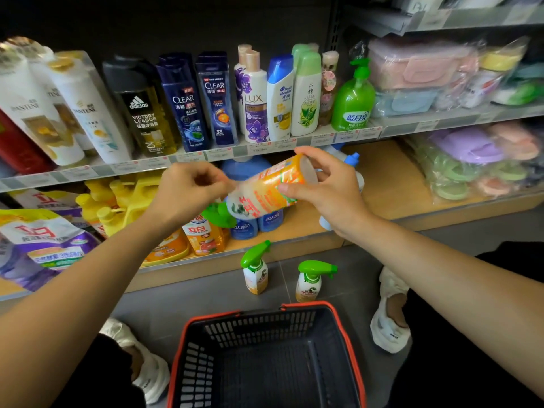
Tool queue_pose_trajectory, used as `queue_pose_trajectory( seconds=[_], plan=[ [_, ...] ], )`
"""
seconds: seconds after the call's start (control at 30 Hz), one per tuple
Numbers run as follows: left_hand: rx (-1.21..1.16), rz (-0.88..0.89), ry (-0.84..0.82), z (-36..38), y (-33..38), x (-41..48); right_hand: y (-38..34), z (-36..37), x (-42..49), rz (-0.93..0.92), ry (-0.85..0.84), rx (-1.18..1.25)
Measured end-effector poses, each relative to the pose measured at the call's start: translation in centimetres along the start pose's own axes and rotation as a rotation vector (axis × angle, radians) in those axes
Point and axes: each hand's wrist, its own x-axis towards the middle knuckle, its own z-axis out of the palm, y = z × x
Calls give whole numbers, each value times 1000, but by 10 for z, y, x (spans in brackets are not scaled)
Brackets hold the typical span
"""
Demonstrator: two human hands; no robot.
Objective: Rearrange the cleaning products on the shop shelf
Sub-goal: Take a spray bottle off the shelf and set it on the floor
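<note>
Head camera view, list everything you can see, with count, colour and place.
Held spray bottle: one, orange-white, green trigger, tilted before the lower shelf.
Basket: one, dark, red rim, floor, nearest.
Standing spray bottles: two, white-orange, green triggers, floor beyond the basket.
Shampoo bottles: about a dozen, mixed colours, upper shelf.
Pump bottle: one, green, upper shelf's right end.
Jugs: several, yellow, lower shelf, left.
Blue bottles: at least two, lower shelf, centre.
Wrapped boxes: several, pastel, far right.
Right hand: grips the held bottle's base.
Left hand: pinches its side.

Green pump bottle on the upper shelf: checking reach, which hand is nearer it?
Right. The right hand, gripping the orange spray bottle, sits just below the green pump bottle; the left hand is farther down-left.
</note>
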Motion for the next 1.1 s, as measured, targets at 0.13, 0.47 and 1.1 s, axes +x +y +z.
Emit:
queue_pose_trajectory(
  seconds=[0.13, 0.47, 1.1],
  plan=[
    [17, 157, -340, 18, 8, -9, -6, 4, -1, -48, -120, 32],
    [-58, 211, -345, 34, 0, -18, -15, 7, -4, -31, -254, 212],
    [-68, 302, -225, 41, -2, -17, -17, -5, 2, -64, -144, 95]
  ],
)
